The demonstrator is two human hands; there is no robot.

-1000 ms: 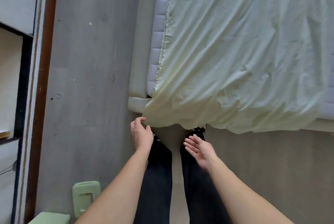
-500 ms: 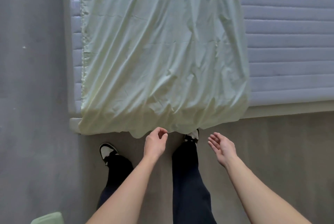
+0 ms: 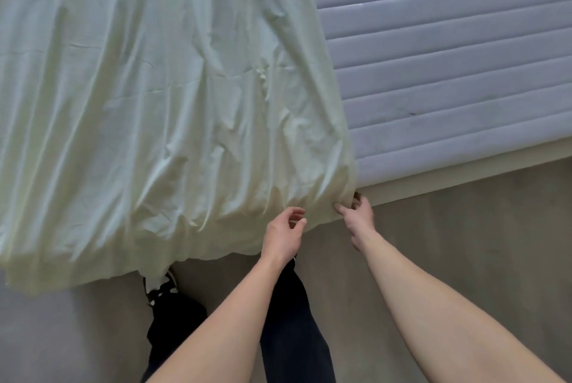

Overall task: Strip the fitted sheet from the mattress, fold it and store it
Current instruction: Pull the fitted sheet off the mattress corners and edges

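Hanging over the near edge of the mattress [image 3: 448,67], the pale green fitted sheet [image 3: 161,104] is lying crumpled across the left part of the bed in the head view, its lower hem drooping toward the floor [image 3: 464,243]. The sheet's right bottom corner is sitting directly against the right hand [image 3: 359,215], whose fingers are curling round and pinching that corner just beside the bed frame [image 3: 448,178]. The left hand [image 3: 283,235] is hovering just in front of the hem, to the left of the right hand, with its fingers loosely bent and thumb apart; it is gripping nothing, though whether the fingertips are brushing the cloth is hard to tell. To the right of the sheet the quilted mattress is lying bare. Below the hem, dark trousers [image 3: 288,320] and one shoe [image 3: 161,285] are showing.
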